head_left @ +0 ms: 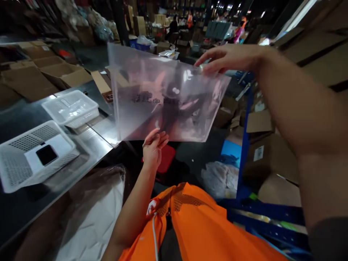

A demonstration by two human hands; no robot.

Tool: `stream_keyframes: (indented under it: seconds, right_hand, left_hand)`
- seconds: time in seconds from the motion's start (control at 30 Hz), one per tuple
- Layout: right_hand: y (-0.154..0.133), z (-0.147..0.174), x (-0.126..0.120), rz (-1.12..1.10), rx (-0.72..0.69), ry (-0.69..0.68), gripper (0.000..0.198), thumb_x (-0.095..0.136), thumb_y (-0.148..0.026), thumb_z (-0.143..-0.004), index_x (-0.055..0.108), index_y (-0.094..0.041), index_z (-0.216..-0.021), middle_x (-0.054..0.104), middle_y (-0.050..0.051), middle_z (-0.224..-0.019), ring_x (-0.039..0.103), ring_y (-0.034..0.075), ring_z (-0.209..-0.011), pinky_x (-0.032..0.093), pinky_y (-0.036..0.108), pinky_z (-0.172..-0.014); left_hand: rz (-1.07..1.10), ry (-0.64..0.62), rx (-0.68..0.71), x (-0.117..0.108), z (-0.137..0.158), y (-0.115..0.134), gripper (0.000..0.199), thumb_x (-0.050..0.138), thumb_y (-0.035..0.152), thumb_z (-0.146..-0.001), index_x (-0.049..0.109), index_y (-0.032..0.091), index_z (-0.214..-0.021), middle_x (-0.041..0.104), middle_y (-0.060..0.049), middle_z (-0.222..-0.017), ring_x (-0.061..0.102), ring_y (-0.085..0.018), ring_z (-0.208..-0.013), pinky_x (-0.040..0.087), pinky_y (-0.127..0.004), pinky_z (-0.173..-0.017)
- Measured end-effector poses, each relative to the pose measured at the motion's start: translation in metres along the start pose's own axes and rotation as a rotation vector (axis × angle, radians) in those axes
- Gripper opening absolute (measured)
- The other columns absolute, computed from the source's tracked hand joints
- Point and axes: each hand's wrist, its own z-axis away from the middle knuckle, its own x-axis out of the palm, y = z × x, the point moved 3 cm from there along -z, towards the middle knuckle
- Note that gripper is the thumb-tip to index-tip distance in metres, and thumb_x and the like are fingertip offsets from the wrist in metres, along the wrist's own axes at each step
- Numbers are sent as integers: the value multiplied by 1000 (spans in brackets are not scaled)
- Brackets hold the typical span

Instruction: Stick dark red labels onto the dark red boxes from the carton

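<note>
The person held a clear plastic bag (163,98) up in the air, above the gap between the tabletop (19,210) and a blue metal rack (246,145). The left hand (153,146) pinched the bag's lower edge from beneath, fingers closed on the film. The right hand (231,58) gripped its upper right corner, fingers pressed together on the plastic; the two hands were well apart.

The tabletop was a dark, shiny metal surface at the left. On it lay a white perforated basket (32,154) and, farther back, a clear plastic tray (71,108). Flattened cardboard (43,74) lay beyond them. An orange vest (201,224) filled the lower middle, with a red object (167,157) on the floor below the bag. The room was a dim warehouse, crowded with cardboard boxes (269,156), and distant lights showed at the back.
</note>
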Motion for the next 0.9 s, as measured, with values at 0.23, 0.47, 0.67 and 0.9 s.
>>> stream_keyframes:
  seconds: [0.23, 0.47, 0.67, 0.9]
  right_hand:
    - [172, -18, -35, -843, -227, 354, 71, 41, -19, -89, 22, -7, -157, 44, 31, -151, 71, 15, -105, 52, 30, -84]
    - [358, -18, -83, -1121, -216, 479, 61, 81, -47, -72, 61, -27, -127, 77, 5, -119, 74, 29, -111, 67, 38, -72]
    - [451, -28, -121, -1058, -56, 521, 66, 86, -38, -71, 58, -30, -130, 75, 0, -118, 76, 20, -93, 65, 29, -57]
    - [543, -33, -153, -1202, 104, 497, 77, 76, -36, -85, 37, -34, -152, 66, 6, -141, 77, 19, -93, 62, 21, -49]
  left_hand:
    - [15, 91, -23, 78, -73, -71, 41, 96, 34, -63, 77, 23, -98, 81, -4, -87, 78, -20, -77, 61, -27, -70]
    - [17, 84, -162, 197, -143, -187, 32, 89, 28, -74, 75, 21, -101, 80, -4, -88, 78, -18, -83, 63, -29, -79]
    - [-67, 94, -257, 265, -184, -244, 34, 89, 24, -74, 74, 19, -103, 79, -5, -89, 78, -18, -81, 63, -27, -77]
    - [-143, 152, -423, 329, -233, -320, 20, 77, 8, -81, 73, 15, -99, 78, -7, -81, 77, -16, -74, 62, -22, -67]
